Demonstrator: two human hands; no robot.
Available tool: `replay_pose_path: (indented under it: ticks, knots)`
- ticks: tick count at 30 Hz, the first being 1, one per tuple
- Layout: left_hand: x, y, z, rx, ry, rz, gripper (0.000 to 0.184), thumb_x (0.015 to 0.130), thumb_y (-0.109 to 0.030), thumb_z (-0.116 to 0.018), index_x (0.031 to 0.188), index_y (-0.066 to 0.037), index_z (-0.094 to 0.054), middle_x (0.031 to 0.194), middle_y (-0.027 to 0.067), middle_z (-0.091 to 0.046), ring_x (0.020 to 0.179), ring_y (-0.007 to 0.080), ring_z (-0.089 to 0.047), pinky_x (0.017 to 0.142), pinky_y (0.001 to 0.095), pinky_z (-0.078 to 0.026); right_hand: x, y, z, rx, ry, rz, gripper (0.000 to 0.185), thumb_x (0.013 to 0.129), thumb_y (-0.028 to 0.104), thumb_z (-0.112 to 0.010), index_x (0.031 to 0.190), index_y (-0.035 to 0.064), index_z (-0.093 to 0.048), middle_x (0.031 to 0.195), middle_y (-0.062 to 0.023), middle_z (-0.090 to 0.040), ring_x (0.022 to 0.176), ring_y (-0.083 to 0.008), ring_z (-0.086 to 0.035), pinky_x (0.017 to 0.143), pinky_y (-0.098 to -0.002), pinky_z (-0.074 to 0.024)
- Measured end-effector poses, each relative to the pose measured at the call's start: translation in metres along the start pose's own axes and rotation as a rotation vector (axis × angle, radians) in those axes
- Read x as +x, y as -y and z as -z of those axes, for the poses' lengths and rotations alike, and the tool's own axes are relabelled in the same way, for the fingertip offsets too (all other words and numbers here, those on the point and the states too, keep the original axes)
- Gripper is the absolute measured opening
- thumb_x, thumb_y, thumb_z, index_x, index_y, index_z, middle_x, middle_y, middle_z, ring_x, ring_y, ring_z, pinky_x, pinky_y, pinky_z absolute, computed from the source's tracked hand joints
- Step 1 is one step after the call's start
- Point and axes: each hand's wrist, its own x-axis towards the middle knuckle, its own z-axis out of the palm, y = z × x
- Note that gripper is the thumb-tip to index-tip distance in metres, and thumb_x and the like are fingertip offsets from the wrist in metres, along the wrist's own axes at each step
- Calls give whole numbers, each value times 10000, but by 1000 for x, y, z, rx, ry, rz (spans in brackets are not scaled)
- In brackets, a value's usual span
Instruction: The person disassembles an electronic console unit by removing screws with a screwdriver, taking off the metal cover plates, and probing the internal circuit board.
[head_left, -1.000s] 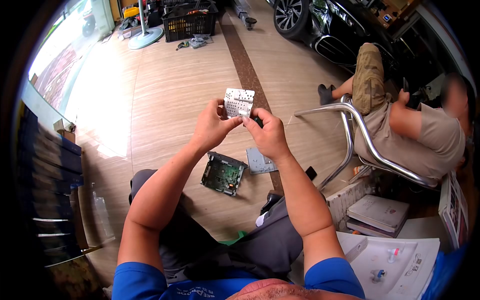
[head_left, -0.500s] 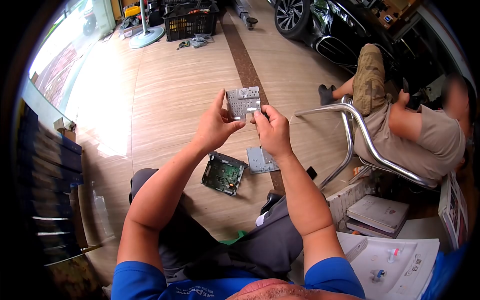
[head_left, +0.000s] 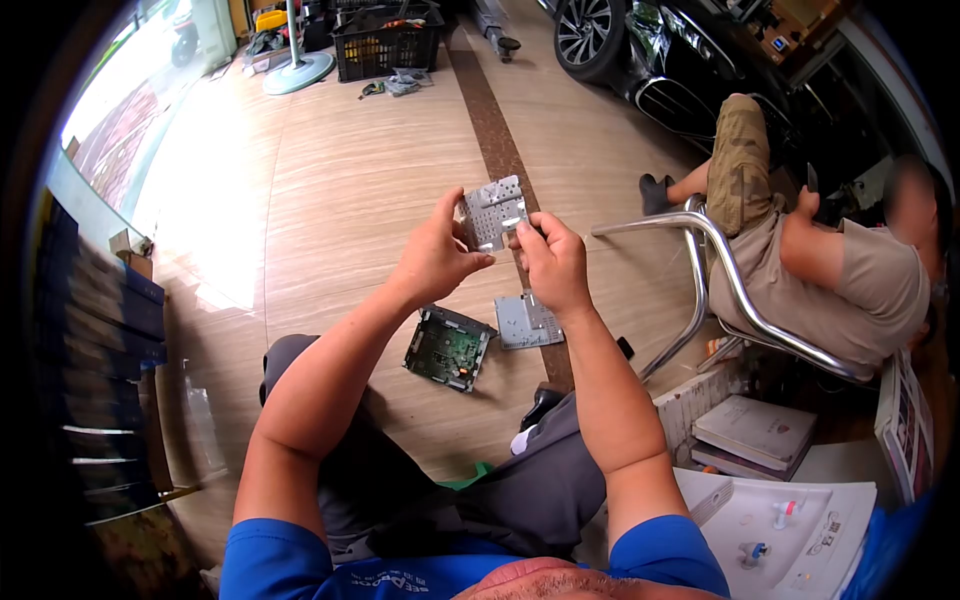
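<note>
A perforated silver metal plate (head_left: 492,212) is held up in front of me, above the floor. My left hand (head_left: 440,245) grips its left edge, fingers behind it and thumb near the lower corner. The thumb and fingers of my right hand (head_left: 550,258) pinch its right edge. Below, on the floor, lies an open metal casing (head_left: 449,348) with a green circuit board inside. Just right of the casing is a flat grey metal cover (head_left: 524,321) with small pieces on it.
A person (head_left: 820,270) sits at the right on a chair with a chrome frame (head_left: 740,285). Books (head_left: 755,428) and a white tray (head_left: 790,530) stand at the lower right. Farther off are a black crate (head_left: 388,48) and a car wheel (head_left: 590,35).
The plate has tilted and turned in my hands, showing its perforated face at a new angle. My right hand has shifted slightly right and uncovered more of the grey cover.
</note>
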Motion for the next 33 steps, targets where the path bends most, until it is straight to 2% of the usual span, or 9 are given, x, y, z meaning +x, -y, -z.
replay_pose_path:
  ticks: [4,7,9,10,13,16,18,27,33]
  knots:
    - [-2,1,-1,-13,-17,-3,911,731,-206,-843,1422,18,-294,957,198,-669,850,275,-676,751,358,-534,-1,4,-2,57,8,-7,178,928,164,-615,896,-6,-655,732,-76,-679,668,-86,-588,610,-272,-475]
    - [3,9,-5,-27,-54,-53,856,765,-159,-833,1401,37,-294,968,173,-644,817,201,-666,701,312,-550,-1,0,-2,-6,57,23,178,924,169,-635,946,-5,-668,789,-79,-694,715,-91,-604,640,-275,-488]
    - [4,11,-7,-95,-116,-61,818,774,-167,-829,1378,41,-317,941,153,-639,806,188,-661,692,303,-551,-4,5,-4,-52,68,83,160,950,130,-613,1025,-6,-648,748,23,-602,622,-15,-475,542,-192,-387]
    - [4,12,-8,-114,-135,-80,796,782,-173,-823,1368,42,-328,939,149,-641,804,180,-661,684,295,-550,-5,7,-4,-53,71,78,160,950,130,-613,1025,-6,-648,748,23,-602,622,-15,-475,542,-192,-387]
    - [2,8,-7,-130,-154,-86,781,785,-182,-822,1357,44,-341,918,143,-643,786,176,-661,665,292,-546,-5,9,-5,-131,57,37,192,908,162,-654,992,-9,-676,835,-79,-703,762,-108,-619,690,-284,-505]
    - [0,3,-6,-89,-158,-94,783,778,-200,-831,1347,46,-354,895,133,-642,766,166,-657,655,291,-543,-6,6,-6,-90,93,67,193,903,163,-658,986,-11,-676,827,-76,-698,751,-103,-608,677,-284,-499]
    - [-2,-2,-5,-97,-143,-58,803,758,-240,-841,1338,51,-368,920,156,-651,811,206,-659,699,323,-541,-7,9,-7,-92,114,86,160,938,116,-621,1005,-24,-662,798,12,-636,730,-42,-531,650,-224,-455]
    - [-2,1,-8,-106,-109,-61,871,721,-338,-867,1340,42,-387,946,173,-669,865,257,-667,740,359,-540,-6,1,-7,63,80,-69,149,969,115,-555,1007,-10,-627,701,28,-554,603,-19,-457,514,-202,-353]
    - [-2,7,-10,-91,-94,-112,770,762,-276,-839,1329,32,-419,935,164,-676,852,253,-674,749,345,-547,-2,5,-4,262,-8,-119,162,953,118,-543,938,-12,-639,742,-7,-617,560,-44,-468,494,-224,-383]
